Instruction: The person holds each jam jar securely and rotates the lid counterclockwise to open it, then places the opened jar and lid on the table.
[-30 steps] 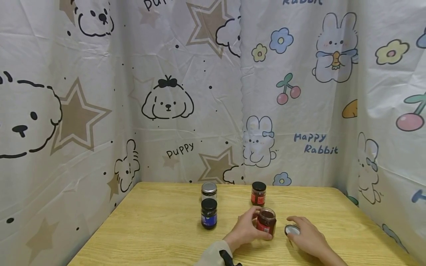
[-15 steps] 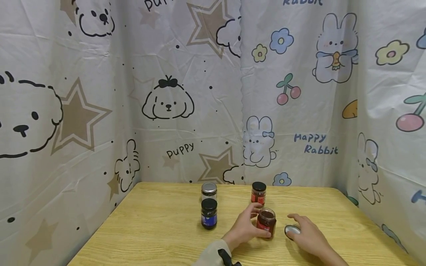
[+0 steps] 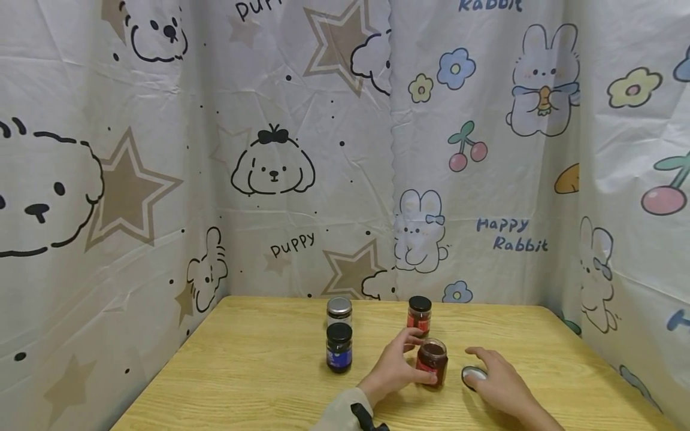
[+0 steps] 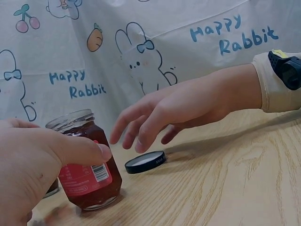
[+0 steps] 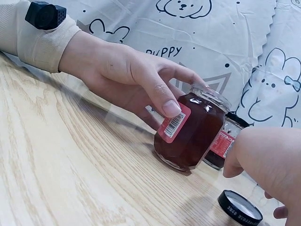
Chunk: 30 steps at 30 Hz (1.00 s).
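Around you hangs a pale curtain point(image 3: 302, 269) printed with puppies, stars, rabbits, flowers and cherries, reaching down to the back and sides of your wood-grain table point(image 3: 248, 377). Your left sleeve point(image 3: 345, 413) is light beige and comes in from the bottom of the head view. Your left hand point(image 3: 396, 366) grips the jar point(image 3: 432, 359), thumb pressed on its front and fingers bent round the far side. Your right hand point(image 3: 502, 383) holds nothing: its fingers hang loosely bent, and the left wrist view shows them just above the lid with a gap under them. The jar stands upright on the table between your two hands, uncapped, its clear glass mouth bare above dark red contents. Behind it stands a red-labelled jar point(image 3: 419, 317) with a black cap on. Well to the left is a blue-labelled jar point(image 3: 339, 354), also black-capped, and right behind that one a silver-lidded jar point(image 3: 339, 307), partly hidden by it. The lid point(image 4: 146, 161), black-rimmed, lies on the table beside the jar, its pale inside facing up. Smallest is the barcode point(image 5: 175, 124) on the jar's red label, just below your left thumb.
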Each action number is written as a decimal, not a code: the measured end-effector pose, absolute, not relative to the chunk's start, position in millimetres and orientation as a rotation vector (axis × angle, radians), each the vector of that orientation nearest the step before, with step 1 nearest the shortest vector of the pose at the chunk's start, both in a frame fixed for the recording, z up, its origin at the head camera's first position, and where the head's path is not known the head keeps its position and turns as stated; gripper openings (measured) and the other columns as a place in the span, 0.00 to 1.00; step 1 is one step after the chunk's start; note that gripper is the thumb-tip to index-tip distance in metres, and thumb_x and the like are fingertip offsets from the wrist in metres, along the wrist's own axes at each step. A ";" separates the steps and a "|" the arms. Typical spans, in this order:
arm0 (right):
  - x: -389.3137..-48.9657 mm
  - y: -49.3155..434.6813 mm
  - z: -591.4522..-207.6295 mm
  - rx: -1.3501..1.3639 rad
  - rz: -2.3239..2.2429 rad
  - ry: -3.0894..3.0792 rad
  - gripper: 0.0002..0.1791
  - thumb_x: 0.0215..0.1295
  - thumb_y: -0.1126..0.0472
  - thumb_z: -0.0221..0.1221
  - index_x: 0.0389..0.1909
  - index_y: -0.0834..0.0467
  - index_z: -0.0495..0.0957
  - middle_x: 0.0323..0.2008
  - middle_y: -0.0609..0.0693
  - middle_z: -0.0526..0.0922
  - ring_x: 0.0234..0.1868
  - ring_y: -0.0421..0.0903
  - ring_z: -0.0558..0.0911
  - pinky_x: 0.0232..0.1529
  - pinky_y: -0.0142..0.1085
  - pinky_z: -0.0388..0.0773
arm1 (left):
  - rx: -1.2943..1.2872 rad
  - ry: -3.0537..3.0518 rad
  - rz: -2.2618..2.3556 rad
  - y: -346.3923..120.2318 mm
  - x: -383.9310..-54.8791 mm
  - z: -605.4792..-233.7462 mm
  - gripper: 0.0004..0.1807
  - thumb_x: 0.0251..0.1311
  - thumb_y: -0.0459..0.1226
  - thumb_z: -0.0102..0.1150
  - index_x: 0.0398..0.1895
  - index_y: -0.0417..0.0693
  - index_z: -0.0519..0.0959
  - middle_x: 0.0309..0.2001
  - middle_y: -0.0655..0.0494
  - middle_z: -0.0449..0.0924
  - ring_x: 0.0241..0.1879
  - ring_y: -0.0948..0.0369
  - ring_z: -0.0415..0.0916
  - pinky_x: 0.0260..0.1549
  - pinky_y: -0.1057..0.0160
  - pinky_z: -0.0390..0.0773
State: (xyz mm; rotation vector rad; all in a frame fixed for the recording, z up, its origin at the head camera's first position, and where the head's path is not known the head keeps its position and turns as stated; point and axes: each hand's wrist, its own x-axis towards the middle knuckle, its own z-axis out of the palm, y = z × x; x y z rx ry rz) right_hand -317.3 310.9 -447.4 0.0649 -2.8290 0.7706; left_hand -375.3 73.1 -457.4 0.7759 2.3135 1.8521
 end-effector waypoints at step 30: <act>-314.7 306.2 -417.7 0.142 0.756 -2.752 0.34 0.63 0.56 0.69 0.67 0.65 0.73 0.61 0.70 0.75 0.62 0.70 0.74 0.55 0.67 0.72 | 0.787 2.366 1.909 64.6 -371.4 -435.3 0.42 0.48 0.36 0.83 0.68 0.57 0.73 0.62 0.58 0.76 0.67 0.46 0.69 0.62 0.36 0.69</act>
